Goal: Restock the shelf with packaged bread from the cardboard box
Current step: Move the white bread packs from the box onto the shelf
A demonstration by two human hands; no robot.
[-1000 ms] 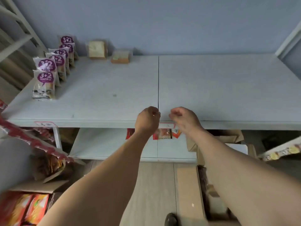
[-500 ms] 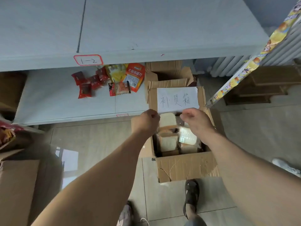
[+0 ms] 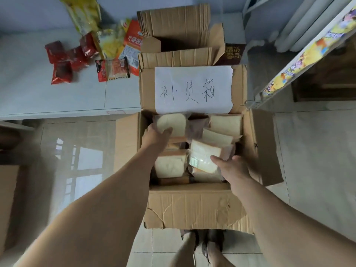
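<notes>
1. Both arms down in the open cardboard box (image 3: 194, 205) on the floor, right in front of my feet.
2. My left hand (image 3: 156, 136) is curled onto the far-left bread pack (image 3: 172, 123), thumb over its near edge, fingers at its left side. It's in contact, but whether the grip is fully closed I cannot tell.
3. My right hand (image 3: 234, 168) sits at the near-right pack (image 3: 204, 158), thumb on its face, the other fingers out of sight past its right edge. The pack lies tilted on top of the others.
4. More packaged bread fills the box: one at near-left (image 3: 169, 166), one at far-right (image 3: 225, 123), others stacked between.
5. The far flap carries a white paper sheet (image 3: 193, 89) with handwritten characters.
6. Low shelf (image 3: 57, 101) is to the left of the box, with loose red snack packets (image 3: 61, 63) and yellow and orange bags (image 3: 113, 41) lying on it.
7. A second, empty-looking carton (image 3: 175, 22) stands just behind the box.
</notes>
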